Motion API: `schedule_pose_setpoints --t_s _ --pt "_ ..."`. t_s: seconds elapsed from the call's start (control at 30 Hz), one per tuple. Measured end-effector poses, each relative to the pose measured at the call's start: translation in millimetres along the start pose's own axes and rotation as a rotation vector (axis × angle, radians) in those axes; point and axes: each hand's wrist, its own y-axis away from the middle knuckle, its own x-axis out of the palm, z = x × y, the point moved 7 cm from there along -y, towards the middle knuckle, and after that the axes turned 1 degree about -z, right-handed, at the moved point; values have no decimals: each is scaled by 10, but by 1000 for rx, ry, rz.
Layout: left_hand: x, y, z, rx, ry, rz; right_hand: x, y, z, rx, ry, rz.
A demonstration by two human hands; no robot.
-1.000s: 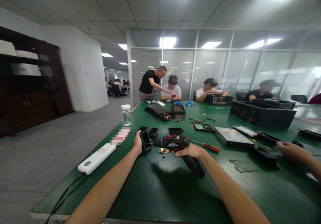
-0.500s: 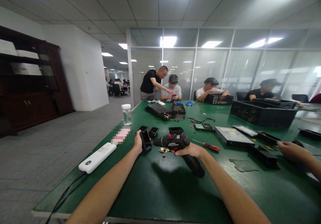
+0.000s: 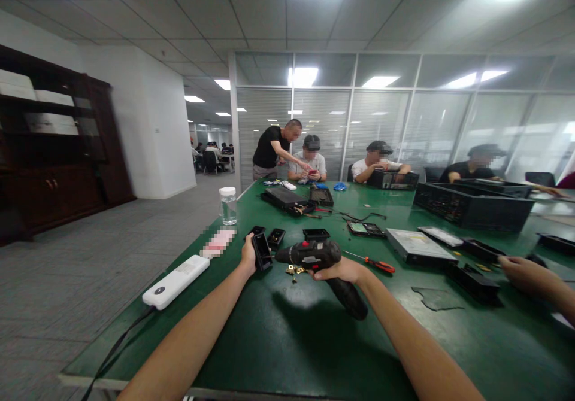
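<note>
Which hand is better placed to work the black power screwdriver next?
Right, probably: the right hand grips the black power screwdriver, tip toward the small black part the left hand holds.

office workroom | glass partitions | green worktable | dismantled electronics

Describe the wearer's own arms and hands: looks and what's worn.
The left forearm and right forearm are bare to the picture's edge; no sleeves show. The left hand and right hand wear no gloves; no watch, band or ring shows.
</note>
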Motion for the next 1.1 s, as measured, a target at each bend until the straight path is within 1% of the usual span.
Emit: schedule_pose_setpoints --t_s 0.1,0.23,0.4,0.53,0.63,0.87,1.0,1.1 --pt "-7 0 6 -11 -12 -4 10 -1 -14 17 -5 17" --pt "-6 5 1 -13 -7 2 5 4 3 -7 -22 11" --pt "4 17 0 -16 -9 3 26 -1 -11 -2 -17 37" --pt "4 27 4 -14 5 -12 58 -2 57 -36 -22 63" --pt "4 35 9 -25 11 -20 63 -1 88 -36 -24 61" --pt "-7 23 8 -22 -2 -23 61 7 72 -4 -32 51" --pt "-6 9 10 -9 -8 -14 63 43 138 41 -14 20" --pt "1 8 4 -12 -15 -4 70 55 189 42 1 4"
